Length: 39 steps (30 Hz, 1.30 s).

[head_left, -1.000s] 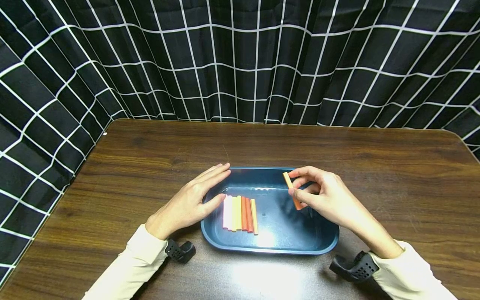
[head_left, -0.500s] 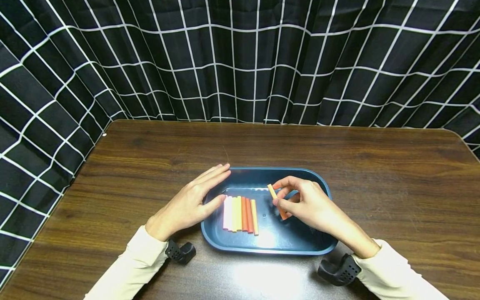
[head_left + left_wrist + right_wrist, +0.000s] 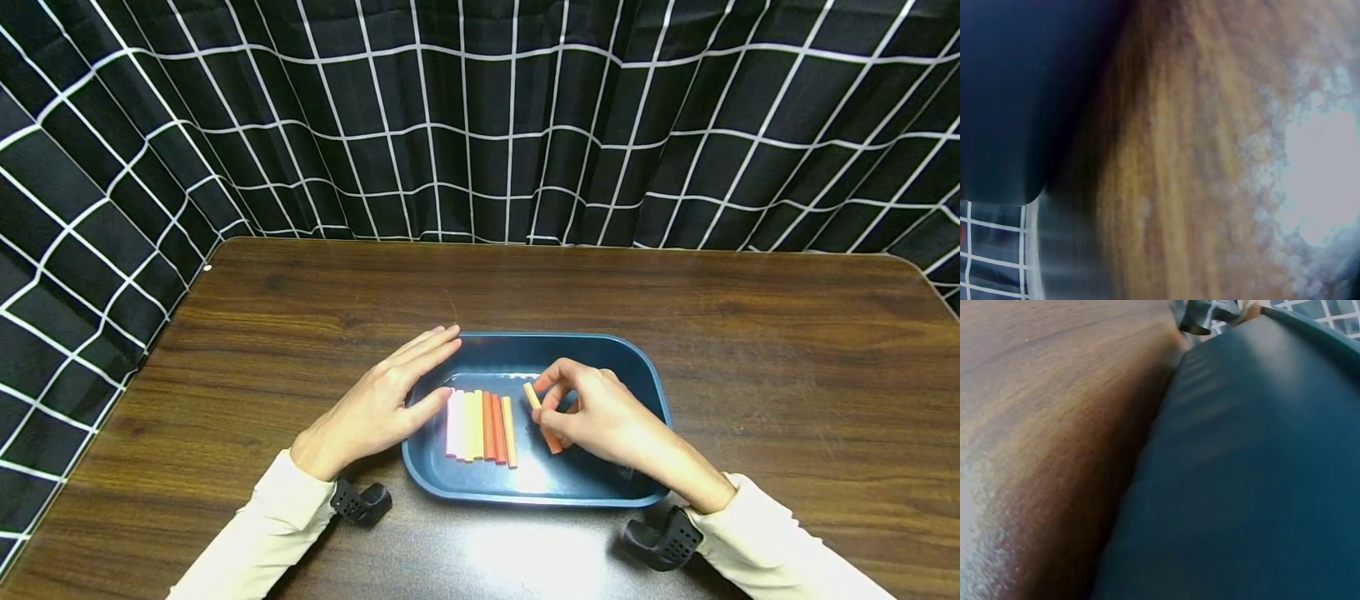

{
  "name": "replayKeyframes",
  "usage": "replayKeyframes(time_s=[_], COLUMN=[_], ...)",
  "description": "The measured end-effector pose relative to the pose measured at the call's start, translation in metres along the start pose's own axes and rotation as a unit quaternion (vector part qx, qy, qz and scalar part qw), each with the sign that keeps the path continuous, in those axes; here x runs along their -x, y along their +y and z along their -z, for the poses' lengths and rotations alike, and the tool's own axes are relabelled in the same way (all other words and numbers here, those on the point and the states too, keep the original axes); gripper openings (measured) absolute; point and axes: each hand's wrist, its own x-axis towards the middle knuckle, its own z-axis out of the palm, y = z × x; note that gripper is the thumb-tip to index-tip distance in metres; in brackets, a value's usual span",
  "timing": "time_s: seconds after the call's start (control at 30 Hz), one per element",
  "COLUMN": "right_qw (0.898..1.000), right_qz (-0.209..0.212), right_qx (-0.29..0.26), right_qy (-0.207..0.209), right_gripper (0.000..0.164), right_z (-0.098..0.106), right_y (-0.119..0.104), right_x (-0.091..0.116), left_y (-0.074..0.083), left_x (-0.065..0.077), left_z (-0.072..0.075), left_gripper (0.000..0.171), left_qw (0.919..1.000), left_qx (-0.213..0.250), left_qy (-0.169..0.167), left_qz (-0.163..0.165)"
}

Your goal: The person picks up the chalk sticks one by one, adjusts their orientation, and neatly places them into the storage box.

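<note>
A blue tray (image 3: 540, 500) sits on the table below both hands. Inside it, towards the left, a row of several chalk sticks (image 3: 480, 427) lies side by side, running from pink and white through yellow to orange. My left hand (image 3: 382, 396) rests at the tray's left rim with its fingers extended, the thumb reaching over the row's left end. Thumb and fingers of my right hand (image 3: 596, 412) pinch an orange chalk stick (image 3: 532, 395), pale at its upper end. It is tilted over the tray, just right of the row; its middle is hidden by the fingertips.
Brown wood-grain table (image 3: 300, 292) surrounds the tray, with a bright glare in front. A black curtain with white grid lines (image 3: 480, 125) hangs behind and at the left. Both wrist views show mostly tray wall (image 3: 1241, 487) and table; the left one is blurred.
My right hand has moved left and slightly towards me with the pinched chalk stick, from the tray's right side to beside the row. The left hand and the row stay put.
</note>
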Motion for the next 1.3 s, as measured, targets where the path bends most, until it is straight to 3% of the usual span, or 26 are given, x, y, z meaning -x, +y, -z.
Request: replayKeyframes(time_s=[0.23, 0.47, 0.77, 1.3], right_qw=[1.000, 0.998, 0.996, 0.997], right_qz=[0.000, -0.035, -0.048, -0.053], right_qx=[0.019, -0.027, -0.049, -0.034], right_qy=[-0.008, -0.038, -0.049, -0.048], right_gripper=[0.022, 0.027, 0.029, 0.023], right_z=[-0.0033, -0.0074, -0.0072, -0.0078], right_y=[-0.0007, -0.0012, -0.0014, -0.0024], right_x=[-0.0038, -0.0072, -0.0082, -0.0061], left_y=[0.0003, 0.0017, 0.0017, 0.0017], left_x=[-0.0006, -0.0010, -0.0016, -0.0002], left_z=[0.0003, 0.0013, 0.0011, 0.0010], left_gripper=[0.057, 0.056, 0.057, 0.057], left_qw=[1.0000, 1.0000, 0.9999, 1.0000], left_qx=[-0.001, -0.002, -0.002, -0.002], left_qy=[0.002, -0.001, -0.007, -0.005], left_qz=[0.000, 0.002, 0.010, 0.008])
